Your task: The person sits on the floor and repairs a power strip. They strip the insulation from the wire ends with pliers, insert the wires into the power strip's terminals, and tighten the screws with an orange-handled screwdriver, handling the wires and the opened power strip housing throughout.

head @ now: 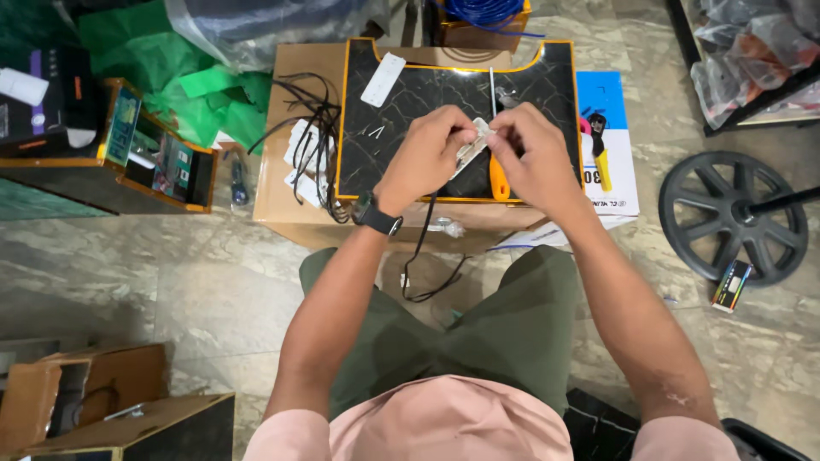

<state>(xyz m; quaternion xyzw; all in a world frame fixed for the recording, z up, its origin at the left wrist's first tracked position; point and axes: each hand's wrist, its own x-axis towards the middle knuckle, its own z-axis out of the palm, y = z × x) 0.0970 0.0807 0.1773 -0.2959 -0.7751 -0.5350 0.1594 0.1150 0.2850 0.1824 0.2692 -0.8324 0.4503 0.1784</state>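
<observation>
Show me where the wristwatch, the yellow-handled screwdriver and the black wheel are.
wristwatch [377, 215], head view, on the black band at the left wrist.
yellow-handled screwdriver [499, 181], head view, on the yellow handle below the hands.
black wheel [732, 215], head view, on a spoke near the hub.

head camera looks steeply down, close above the lap.

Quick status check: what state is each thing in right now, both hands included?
left hand: pinching the small white part
right hand: pinching the same part
small white part: held above the black tray
black cable: hanging loose
screwdriver: lying on the tray
black tray: flat on a cardboard box
</observation>
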